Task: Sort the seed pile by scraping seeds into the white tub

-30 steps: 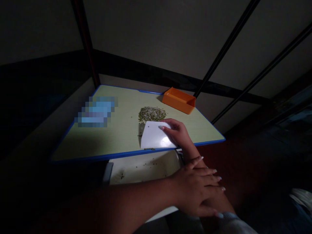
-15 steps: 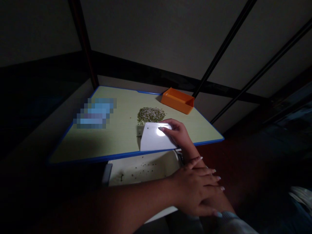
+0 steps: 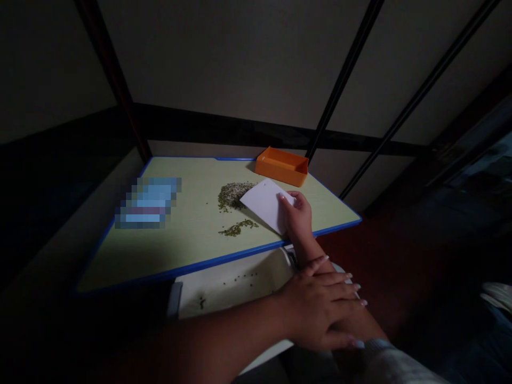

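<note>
My right hand [image 3: 298,213] is closed on a thin white plastic scraper [image 3: 266,205], thumb on its face. The scraper is tilted above the table, one corner at the edge of a pile of small green and whitish grains [image 3: 232,196]. A smaller strip of green grains [image 3: 238,228] lies nearer the table's front edge. My left hand [image 3: 322,306] lies across my right forearm with its fingers spread and nothing held in them.
An orange open box [image 3: 282,168] stands at the table's back right. A pixelated blue patch [image 3: 148,205] covers something at the left. The pale table [image 3: 180,234] has a blue rim. Below its front edge is a whitish open drawer [image 3: 240,264] with scattered grains inside.
The scraper has lifted from the table's front edge and turned, its corner now at the pile. The strip of green grains has come into sight. My left hand stays on the forearm.
</note>
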A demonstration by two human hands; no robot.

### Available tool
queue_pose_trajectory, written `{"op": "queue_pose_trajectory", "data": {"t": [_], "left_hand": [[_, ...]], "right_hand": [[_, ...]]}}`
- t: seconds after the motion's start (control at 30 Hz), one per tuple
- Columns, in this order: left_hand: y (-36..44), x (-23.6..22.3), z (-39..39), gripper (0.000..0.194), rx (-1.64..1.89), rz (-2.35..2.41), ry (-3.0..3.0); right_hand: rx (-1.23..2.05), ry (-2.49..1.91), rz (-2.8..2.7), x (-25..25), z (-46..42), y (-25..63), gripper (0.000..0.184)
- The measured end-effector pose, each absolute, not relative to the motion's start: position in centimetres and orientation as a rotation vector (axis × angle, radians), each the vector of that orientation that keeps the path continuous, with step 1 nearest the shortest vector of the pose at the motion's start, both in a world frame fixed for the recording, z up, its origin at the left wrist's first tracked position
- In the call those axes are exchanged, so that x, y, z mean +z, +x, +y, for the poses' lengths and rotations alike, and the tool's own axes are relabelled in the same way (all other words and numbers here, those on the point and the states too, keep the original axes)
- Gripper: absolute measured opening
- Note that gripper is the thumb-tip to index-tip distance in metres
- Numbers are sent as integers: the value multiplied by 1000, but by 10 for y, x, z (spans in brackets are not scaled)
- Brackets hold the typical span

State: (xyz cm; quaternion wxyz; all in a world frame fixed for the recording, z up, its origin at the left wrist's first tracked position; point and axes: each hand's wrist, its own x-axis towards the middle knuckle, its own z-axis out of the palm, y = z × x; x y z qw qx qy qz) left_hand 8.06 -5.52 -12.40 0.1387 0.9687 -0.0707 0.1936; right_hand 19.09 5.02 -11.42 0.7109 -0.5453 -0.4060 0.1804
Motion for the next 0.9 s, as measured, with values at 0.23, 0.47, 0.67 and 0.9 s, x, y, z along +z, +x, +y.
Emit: {"op": "queue_pose_trajectory", "data": {"t": [0.23, 0.47, 0.67, 0.9], "left_hand": [[80, -124, -55, 60, 550, -205, 2790], [80, -124, -55, 58, 592, -196, 2796], [81, -125, -57, 60, 592, -192, 2804], [81, -124, -57, 59, 565, -184, 2819]], "right_hand": [[261, -1344, -901, -112, 49, 193, 30], [264, -1418, -984, -106, 47, 190, 29], [298, -1416, -1037, -105, 46, 189, 29], [362, -1356, -1086, -105, 46, 187, 30]]}}
